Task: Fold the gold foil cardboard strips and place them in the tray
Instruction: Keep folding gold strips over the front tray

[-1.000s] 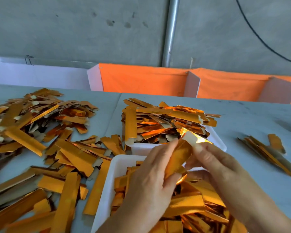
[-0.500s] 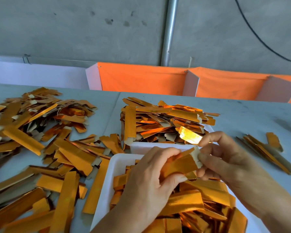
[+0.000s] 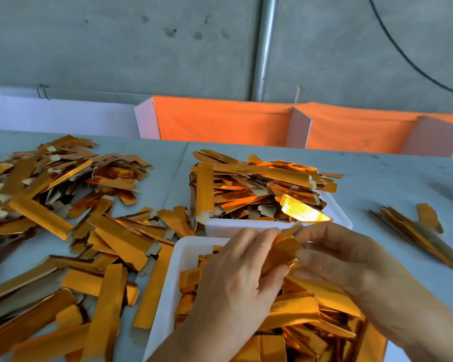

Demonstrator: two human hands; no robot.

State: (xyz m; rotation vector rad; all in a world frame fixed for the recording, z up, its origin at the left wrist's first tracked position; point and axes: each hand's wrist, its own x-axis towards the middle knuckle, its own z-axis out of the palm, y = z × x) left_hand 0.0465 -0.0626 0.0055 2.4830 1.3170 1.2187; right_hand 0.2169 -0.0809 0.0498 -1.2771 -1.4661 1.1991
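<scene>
Both hands hold one gold foil strip (image 3: 283, 250) over the near white tray (image 3: 168, 296). My left hand (image 3: 236, 280) grips its left part between thumb and fingers. My right hand (image 3: 348, 262) pinches its right end, and the strip is bent between them. The near tray holds many folded gold strips (image 3: 298, 312). A second white tray (image 3: 246, 224) just behind it is heaped with gold strips (image 3: 256, 186). Loose flat strips (image 3: 63, 231) cover the table on the left.
A small bundle of gold strips (image 3: 416, 228) lies on the grey table (image 3: 377, 184) at the right. Orange and white dividers (image 3: 220, 121) stand along the table's far edge, before a grey wall with a metal pipe (image 3: 266, 48).
The strip has come down from upright to low over the near tray and is now bent between the hands. My right hand has moved in closer to the left.
</scene>
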